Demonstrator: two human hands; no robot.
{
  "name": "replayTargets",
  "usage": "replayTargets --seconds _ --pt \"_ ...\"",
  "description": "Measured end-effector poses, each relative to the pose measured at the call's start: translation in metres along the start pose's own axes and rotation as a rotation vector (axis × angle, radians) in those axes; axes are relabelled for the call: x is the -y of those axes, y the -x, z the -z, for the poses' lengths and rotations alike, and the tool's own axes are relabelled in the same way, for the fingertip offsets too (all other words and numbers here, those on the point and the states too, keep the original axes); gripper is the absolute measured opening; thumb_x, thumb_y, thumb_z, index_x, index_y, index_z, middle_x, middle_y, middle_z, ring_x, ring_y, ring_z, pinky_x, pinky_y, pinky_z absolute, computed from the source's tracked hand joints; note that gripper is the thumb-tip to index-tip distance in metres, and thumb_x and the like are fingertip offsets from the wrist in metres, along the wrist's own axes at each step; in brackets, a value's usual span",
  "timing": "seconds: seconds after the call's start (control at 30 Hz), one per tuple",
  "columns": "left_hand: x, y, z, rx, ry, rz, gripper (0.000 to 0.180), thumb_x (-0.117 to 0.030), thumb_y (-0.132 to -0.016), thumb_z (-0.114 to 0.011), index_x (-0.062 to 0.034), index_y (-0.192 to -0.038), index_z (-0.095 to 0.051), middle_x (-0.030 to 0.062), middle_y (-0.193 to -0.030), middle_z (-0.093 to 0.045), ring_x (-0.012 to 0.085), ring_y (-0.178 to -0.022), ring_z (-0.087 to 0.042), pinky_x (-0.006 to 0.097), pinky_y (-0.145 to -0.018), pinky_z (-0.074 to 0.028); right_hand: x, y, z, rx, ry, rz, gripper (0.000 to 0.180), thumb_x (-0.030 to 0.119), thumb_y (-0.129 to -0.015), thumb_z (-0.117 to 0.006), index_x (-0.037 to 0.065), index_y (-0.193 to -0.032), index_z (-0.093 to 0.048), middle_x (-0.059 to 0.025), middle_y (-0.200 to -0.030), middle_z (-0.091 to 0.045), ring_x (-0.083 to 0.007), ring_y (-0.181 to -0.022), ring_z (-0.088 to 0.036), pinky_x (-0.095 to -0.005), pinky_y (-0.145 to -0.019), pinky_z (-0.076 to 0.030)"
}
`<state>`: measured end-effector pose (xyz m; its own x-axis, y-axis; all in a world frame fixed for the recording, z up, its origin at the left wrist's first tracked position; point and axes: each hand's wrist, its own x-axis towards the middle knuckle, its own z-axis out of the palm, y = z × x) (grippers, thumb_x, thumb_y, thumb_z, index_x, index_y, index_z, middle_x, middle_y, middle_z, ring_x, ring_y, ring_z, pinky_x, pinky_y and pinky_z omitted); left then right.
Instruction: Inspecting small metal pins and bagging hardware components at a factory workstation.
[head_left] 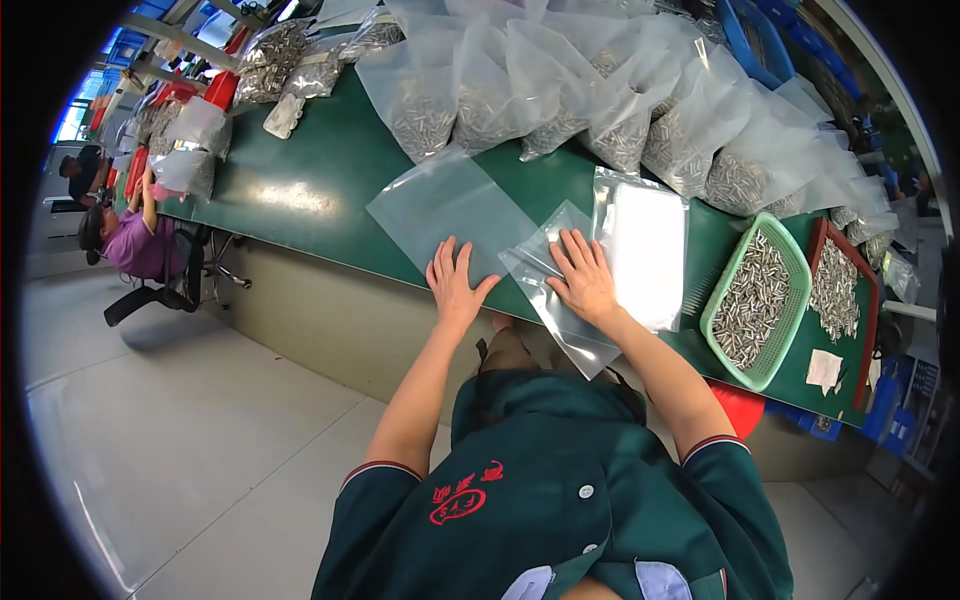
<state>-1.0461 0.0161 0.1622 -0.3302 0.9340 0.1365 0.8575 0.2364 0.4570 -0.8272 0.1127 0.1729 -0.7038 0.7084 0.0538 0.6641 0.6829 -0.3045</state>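
left bag [450, 200]: clear, flat, smooth, well left of basket [799, 275]. right bag [582, 345]: clear, glossy, creased, left of basket but nearer it, corner hanging past table [330, 215] edge. left hand [457, 290] open, fingers spread on left bag; right hand [587, 280] open, flat on right bag. no grip seen on either.

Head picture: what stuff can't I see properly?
All in the head view:
Left hand and right hand: palms hidden by the hands' own backs.
Green basket: floor buried under metal pins.
Red thing: partly covered by the table.
Purple-shirted co-worker: fingers too small.
Rear bags: cut by the top edge.
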Motion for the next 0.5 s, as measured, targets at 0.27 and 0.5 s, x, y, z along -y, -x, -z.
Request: replayTargets --seconds 0.27,0.5 --pt "0.021 -0.005 -0.01 -0.159 0.101 0.077 0.02 -0.021 -0.07 -0.068 -0.0126 -0.082 -0.055 0.0072 -0.115 -0.042 0.0297 -0.12 -0.032 0.051 -0.098 -0.019 0.022 0.023 0.011 0.187 -0.022 0.322 0.049 0.031 -0.083 -0.051 0.013 -0.127 -0.04 -0.0091 -0.137 -0.03 -0.0266 -0.128 -0.026 -0.0468 -0.104 -0.021" --pt "0.029 -0.005 -0.013 -0.22 0.236 0.125 0.016 -0.016 -0.067 -0.07 -0.01 -0.065 -0.055 0.0049 -0.109 -0.046 0.0264 -0.117 -0.037 0.048 -0.098 -0.021 0.02 0.024 -0.017 0.111 -0.113 0.326 0.037 0.016 -0.077 -0.059 0.016 -0.114 -0.054 -0.0044 -0.131 -0.04 -0.0233 -0.125 -0.032 -0.0413 -0.101 -0.028"
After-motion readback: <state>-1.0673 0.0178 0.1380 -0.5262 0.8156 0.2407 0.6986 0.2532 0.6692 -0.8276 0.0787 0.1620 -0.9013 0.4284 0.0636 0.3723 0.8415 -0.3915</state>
